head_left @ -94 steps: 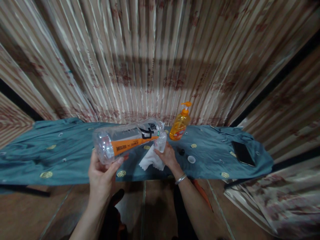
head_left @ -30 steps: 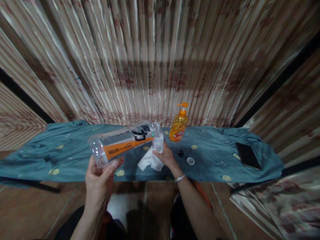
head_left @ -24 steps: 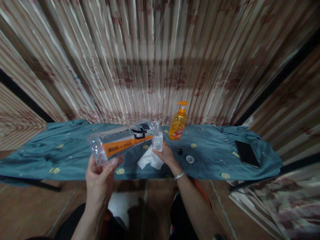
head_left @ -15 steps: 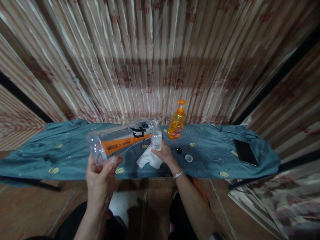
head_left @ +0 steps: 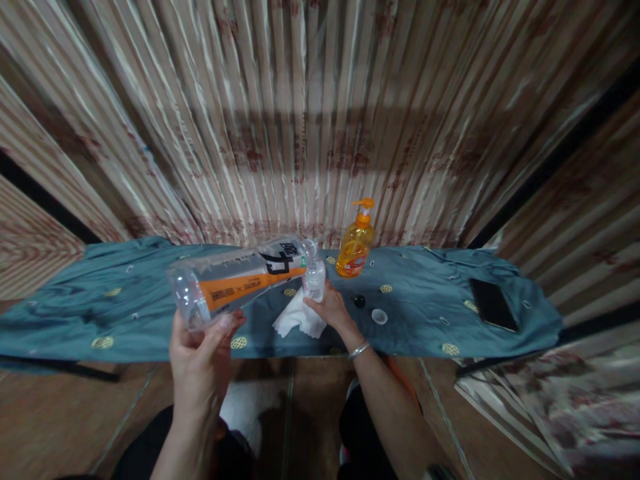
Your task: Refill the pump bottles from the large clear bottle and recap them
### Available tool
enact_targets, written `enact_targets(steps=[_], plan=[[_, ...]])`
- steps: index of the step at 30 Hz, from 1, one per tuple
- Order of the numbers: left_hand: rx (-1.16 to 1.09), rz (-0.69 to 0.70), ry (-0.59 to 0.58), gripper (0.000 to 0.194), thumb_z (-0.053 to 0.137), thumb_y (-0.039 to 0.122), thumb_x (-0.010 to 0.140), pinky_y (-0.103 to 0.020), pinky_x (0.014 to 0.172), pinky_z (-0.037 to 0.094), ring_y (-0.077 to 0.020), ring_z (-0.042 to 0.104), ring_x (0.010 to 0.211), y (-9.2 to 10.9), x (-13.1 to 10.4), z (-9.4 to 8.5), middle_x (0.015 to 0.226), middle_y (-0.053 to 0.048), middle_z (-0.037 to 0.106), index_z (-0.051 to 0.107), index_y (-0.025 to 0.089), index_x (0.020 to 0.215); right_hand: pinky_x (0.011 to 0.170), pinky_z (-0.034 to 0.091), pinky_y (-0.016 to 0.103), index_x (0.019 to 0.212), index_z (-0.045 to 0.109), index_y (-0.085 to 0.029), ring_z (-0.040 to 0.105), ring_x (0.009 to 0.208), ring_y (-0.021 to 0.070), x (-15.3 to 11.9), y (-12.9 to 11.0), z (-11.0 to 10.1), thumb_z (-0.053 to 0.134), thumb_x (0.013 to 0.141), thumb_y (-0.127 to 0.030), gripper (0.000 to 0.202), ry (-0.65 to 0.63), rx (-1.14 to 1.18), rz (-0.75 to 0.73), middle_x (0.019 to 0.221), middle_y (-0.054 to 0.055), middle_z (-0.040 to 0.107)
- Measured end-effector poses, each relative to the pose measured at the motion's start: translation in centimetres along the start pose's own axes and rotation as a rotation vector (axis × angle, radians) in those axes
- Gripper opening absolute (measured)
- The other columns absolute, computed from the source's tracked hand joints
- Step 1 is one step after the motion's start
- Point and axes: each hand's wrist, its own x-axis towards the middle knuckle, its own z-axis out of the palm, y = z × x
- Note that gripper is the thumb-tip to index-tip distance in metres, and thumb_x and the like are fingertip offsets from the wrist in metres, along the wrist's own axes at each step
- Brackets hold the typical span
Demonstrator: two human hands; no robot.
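Note:
My left hand (head_left: 203, 347) is closed around the base end of a large clear plastic bottle (head_left: 245, 280) with an orange and grey label. The bottle lies tilted in the air, its neck pointing right and meeting the mouth of a small clear bottle (head_left: 315, 280). My right hand (head_left: 330, 307) is wrapped round that small bottle, a silver bangle on the wrist. Beneath the small bottle lies a crumpled white tissue (head_left: 299, 319). Whether liquid passes between the two bottles, I cannot tell.
Behind my right hand stands an orange pump bottle (head_left: 355, 247). A small black cap (head_left: 359, 301) and a white round lid (head_left: 379, 317) lie right of that hand. Farther right is a black phone (head_left: 493, 305). Everything rests on a teal cloth (head_left: 420, 280) before a striped curtain (head_left: 320, 100).
The large bottle's base has shifted slightly left and its neck stays at the small bottle's mouth. Both hands keep their hold; the view has moved a little.

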Motion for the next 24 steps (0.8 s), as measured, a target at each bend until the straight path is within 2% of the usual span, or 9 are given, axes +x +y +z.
enact_targets(steps=[11,24], plan=[[-0.006,-0.010,-0.002,0.066,0.105,0.022,0.041,-0.025,0.059,0.066,-0.0178,0.077,0.059,0.29,0.06,-0.02,0.076,0.003,0.081,0.074,0.020,0.100,0.103,0.060,0.033,0.140,0.065,-0.014,0.079,0.126,0.0305,0.04,0.03,0.07,0.086,0.092,-0.033,0.056,0.027,-0.025,0.001,0.132,0.017,0.082],[0.013,0.020,-0.015,0.066,0.104,0.021,0.043,-0.023,0.060,0.066,-0.0159,0.077,0.059,0.60,-0.10,0.28,0.080,0.003,0.083,0.075,0.020,0.102,0.103,0.059,0.034,0.136,0.065,-0.017,0.079,0.125,0.0309,-0.04,0.05,-0.06,0.085,0.092,-0.032,0.051,0.014,0.008,0.005,0.131,0.016,0.082]])
